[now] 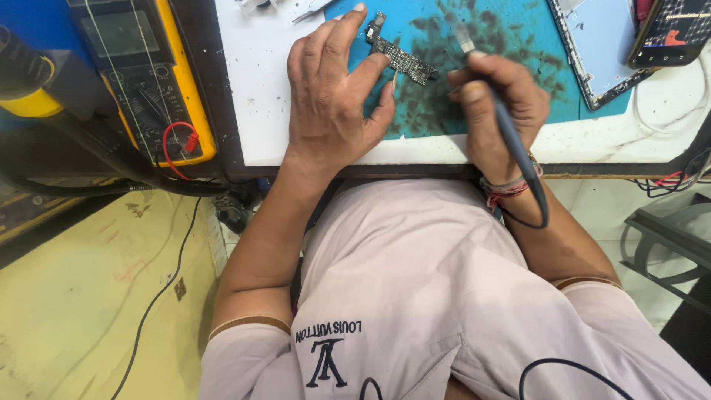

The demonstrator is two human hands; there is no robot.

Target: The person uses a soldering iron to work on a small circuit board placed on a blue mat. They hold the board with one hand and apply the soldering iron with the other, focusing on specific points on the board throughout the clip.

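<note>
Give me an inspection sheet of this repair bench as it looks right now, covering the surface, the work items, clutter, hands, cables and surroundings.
Surface: white bench top with a blue work mat, heavily stained dark.
Job's things: small dark circuit board on the mat; pen-shaped corded tool, tip near the board.
Clutter: phone frame at the mat's right edge; phone with lit screen, far right.
Hands: left hand flat, fingers touching the board; right hand gripping the tool.
Cables: tool cord loops past the wrist; red lead on the yellow multimeter; black cable on the floor.
Surroundings: pale yellow floor left; dark stand right.
</note>
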